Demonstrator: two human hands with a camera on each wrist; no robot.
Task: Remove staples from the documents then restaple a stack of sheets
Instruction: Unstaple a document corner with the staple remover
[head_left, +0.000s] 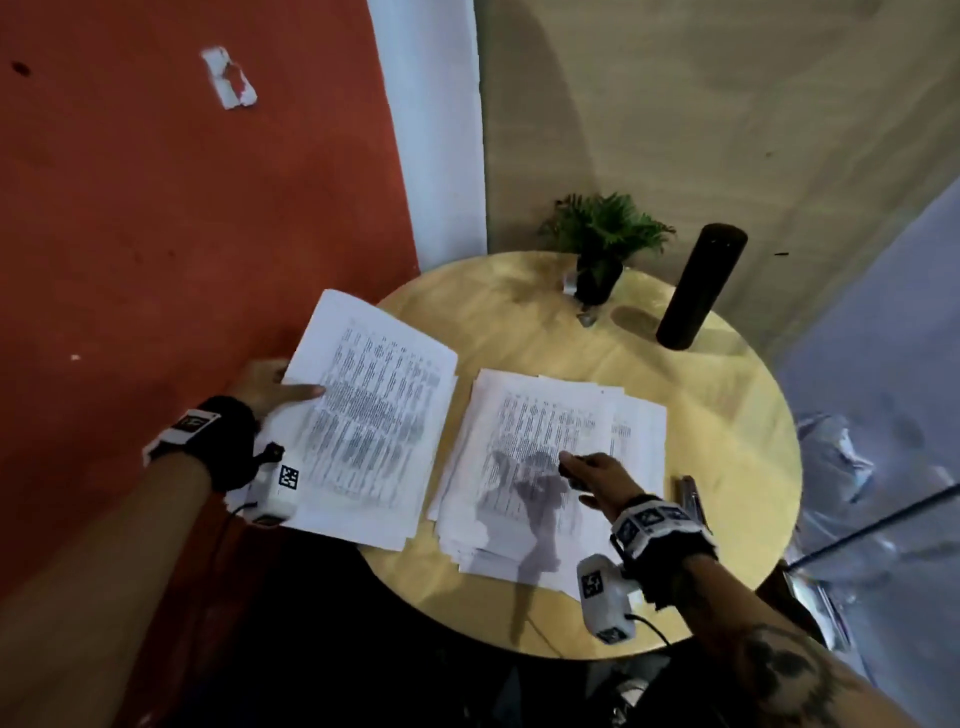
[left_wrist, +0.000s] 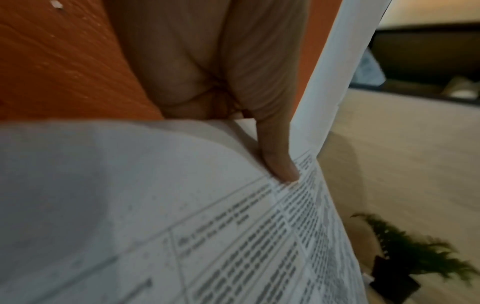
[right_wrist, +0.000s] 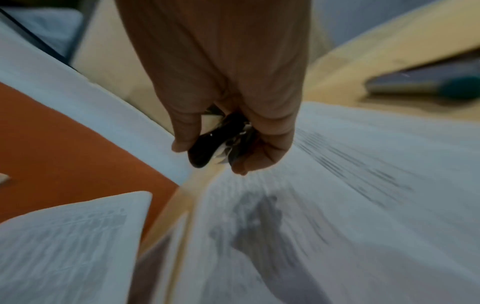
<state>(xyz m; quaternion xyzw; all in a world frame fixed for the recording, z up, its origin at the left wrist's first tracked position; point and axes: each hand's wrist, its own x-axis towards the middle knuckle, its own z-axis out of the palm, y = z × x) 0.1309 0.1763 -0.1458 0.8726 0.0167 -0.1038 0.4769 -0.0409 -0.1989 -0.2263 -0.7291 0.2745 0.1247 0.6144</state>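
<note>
Head view: left hand (head_left: 270, 387) pinches a document (head_left: 371, 415), right hand (head_left: 597, 475) grips a staple remover (right_wrist: 207, 148)

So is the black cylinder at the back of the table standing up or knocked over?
Standing: the black cylinder rests on its end on the table, beside the potted plant.

The head camera looks steeply down from above at the round table (head_left: 727, 415), both wrist cameras sit close behind the fingers looking along them, the left over the held document (left_wrist: 233, 236), the right over the loose sheets (right_wrist: 337, 205), both also visible overhead.
</note>
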